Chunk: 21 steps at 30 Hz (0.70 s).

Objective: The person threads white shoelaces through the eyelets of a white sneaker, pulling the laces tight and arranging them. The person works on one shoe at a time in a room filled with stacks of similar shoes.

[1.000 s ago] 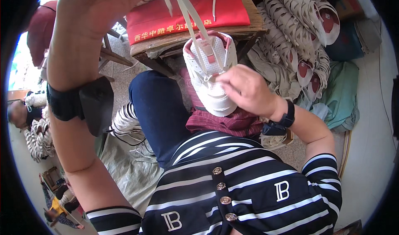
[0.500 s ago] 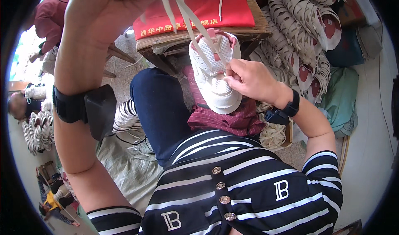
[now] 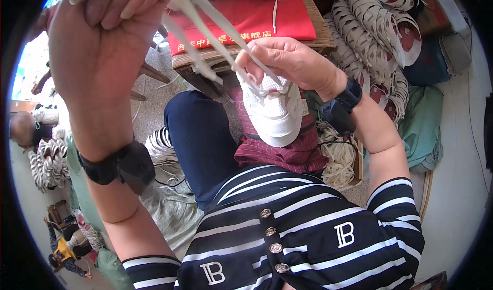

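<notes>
A white sneaker (image 3: pixel 277 123) rests toe toward me on a maroon striped cloth (image 3: pixel 280 154); its heel and much of its tongue are hidden behind my right hand. Long off-white shoelaces (image 3: pixel 210 33) stretch slantwise from the shoe toward the upper left. Raised close to the camera, my left hand (image 3: pixel 113 38) has its fingers curled in where the laces run up to the top edge, and it is closed on them. My right hand (image 3: pixel 292 64) bends over the sneaker's opening, its fingertips pinching a lace there.
Beyond the shoe stands a wooden stool (image 3: pixel 313 23) with a red printed bag (image 3: pixel 246 18) on it. Stacks of white shoe parts (image 3: pixel 367 28) rise at the right beside a green sack (image 3: pixel 423 120). A box of loose laces (image 3: pixel 341 161) sits by my lap. Another person (image 3: pixel 64 251) is far left.
My left hand has moved left and nearer the camera, drawing the laces along. My right hand has shifted from the shoe's lace holes up and left over its opening.
</notes>
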{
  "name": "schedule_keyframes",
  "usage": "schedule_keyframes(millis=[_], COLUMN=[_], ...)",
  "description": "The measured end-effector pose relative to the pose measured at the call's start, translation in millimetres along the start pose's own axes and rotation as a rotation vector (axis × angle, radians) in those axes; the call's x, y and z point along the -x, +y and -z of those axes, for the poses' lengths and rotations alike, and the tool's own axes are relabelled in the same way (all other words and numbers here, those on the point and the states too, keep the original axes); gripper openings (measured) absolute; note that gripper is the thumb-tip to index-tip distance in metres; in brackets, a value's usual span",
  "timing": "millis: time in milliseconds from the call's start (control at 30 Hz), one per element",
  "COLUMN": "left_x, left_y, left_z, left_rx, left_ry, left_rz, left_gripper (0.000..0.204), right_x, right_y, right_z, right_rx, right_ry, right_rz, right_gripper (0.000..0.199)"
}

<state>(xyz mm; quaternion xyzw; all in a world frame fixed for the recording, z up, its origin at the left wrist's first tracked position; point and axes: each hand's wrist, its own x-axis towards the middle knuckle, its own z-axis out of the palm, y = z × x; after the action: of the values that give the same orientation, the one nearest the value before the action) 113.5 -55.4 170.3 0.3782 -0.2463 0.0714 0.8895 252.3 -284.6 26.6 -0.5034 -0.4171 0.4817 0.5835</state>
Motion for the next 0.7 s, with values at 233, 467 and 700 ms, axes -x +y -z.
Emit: schedule_keyframes(millis=[233, 467, 700], left_x=[19.4, 112.2, 237.8], left_y=[15.3, 9.9, 7.0], left_z=[36.1, 130.7, 235.4], left_rx=[-0.278, -0.101, 0.483], left_ry=[0.137, 1.196, 1.096], left_rz=[0.159, -0.074, 0.047], left_gripper=[0.034, 0.033, 0.029], right_x=[7.7, 88.3, 142.6], right_y=[3.5, -12.5, 24.8], right_z=[3.0, 71.7, 89.8], right_rx=[-0.203, -0.551, -0.772], right_ry=[0.276, 0.532, 0.73], right_rz=[-0.003, 0.366, 0.146], right_gripper=[0.027, 0.017, 0.014])
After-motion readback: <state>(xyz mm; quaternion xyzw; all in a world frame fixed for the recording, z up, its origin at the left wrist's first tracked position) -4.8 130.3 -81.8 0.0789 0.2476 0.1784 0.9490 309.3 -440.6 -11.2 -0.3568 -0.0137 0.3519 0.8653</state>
